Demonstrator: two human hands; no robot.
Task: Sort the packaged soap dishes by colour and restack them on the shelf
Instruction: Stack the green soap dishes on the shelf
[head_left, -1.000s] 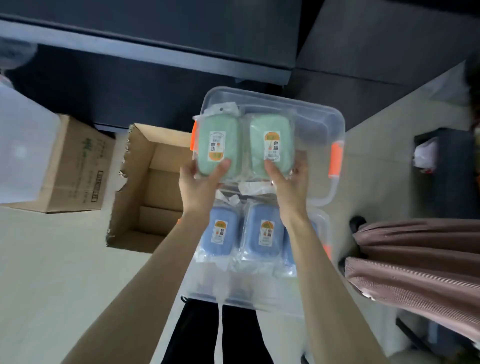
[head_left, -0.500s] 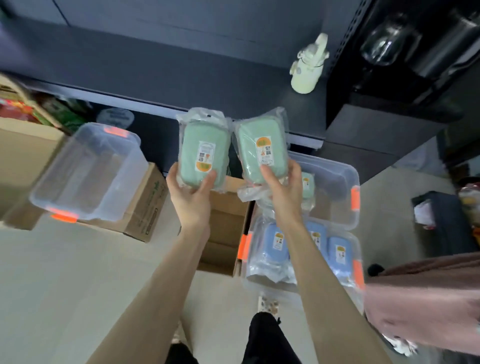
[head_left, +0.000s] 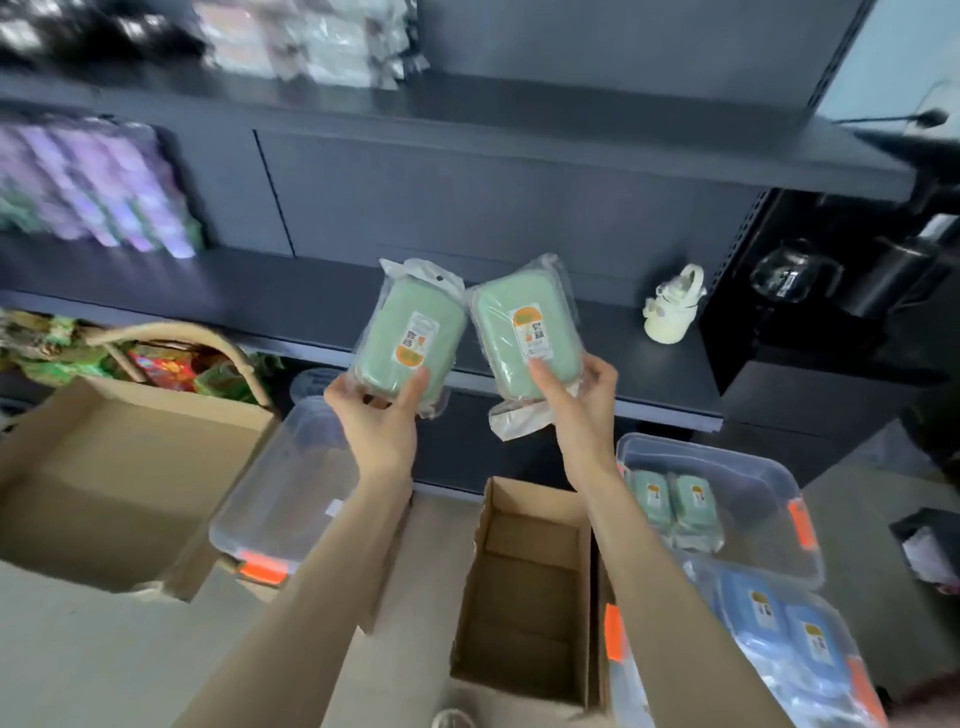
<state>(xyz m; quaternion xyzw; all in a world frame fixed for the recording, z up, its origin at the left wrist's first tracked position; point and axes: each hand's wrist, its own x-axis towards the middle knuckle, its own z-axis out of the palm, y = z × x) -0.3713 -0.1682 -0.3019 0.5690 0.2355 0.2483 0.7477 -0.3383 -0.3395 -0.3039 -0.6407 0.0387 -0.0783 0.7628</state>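
My left hand grips a green soap dish in a clear bag by its lower end. My right hand grips a second green packaged soap dish the same way. Both packs are held side by side in front of the dark shelf. Two more green packs lie in a clear bin at the lower right. Blue packs fill another clear bin just below it.
A pale yellow kettle-shaped item stands on the shelf to the right. Blurred purple packs fill the shelf's left. On the floor are an open narrow carton, a large carton, a tilted clear bin with orange clips.
Both hands have lifted the two green packs up out of the bin to shelf height. The view has swung upward, showing more of the shelf.
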